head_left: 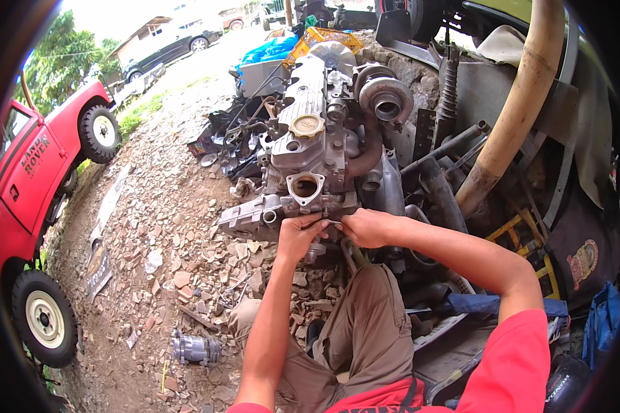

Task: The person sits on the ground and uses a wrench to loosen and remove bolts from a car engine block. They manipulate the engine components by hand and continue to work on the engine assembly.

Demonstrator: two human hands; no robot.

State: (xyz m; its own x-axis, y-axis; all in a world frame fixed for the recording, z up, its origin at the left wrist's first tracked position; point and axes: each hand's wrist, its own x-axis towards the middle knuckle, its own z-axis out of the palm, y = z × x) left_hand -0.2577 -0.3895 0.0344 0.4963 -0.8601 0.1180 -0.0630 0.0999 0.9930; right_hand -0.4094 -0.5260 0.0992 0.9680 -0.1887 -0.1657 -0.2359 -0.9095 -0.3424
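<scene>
A grimy engine [308,157] stands in front of me, with a gold-coloured filler cap [306,124] on its cover. A three-cornered flange [293,191] with a round opening faces me, just above my hands. My left hand [298,237] is closed at the lower front of the engine, fingertips pressed together. From the right, my right hand [366,228] reaches the same spot, its fingers also closed. A small shiny metal piece [335,222] shows between the two hands; its kind cannot be made out. My fingers partly hide the engine parts behind them.
A turbocharger [401,103] sits on the engine's right side. A thick bamboo pole [513,117] leans at right among scrap metal parts. A ribbed metal compressor [196,348] lies on the stony ground at lower left. A red vehicle [45,175] stands at far left.
</scene>
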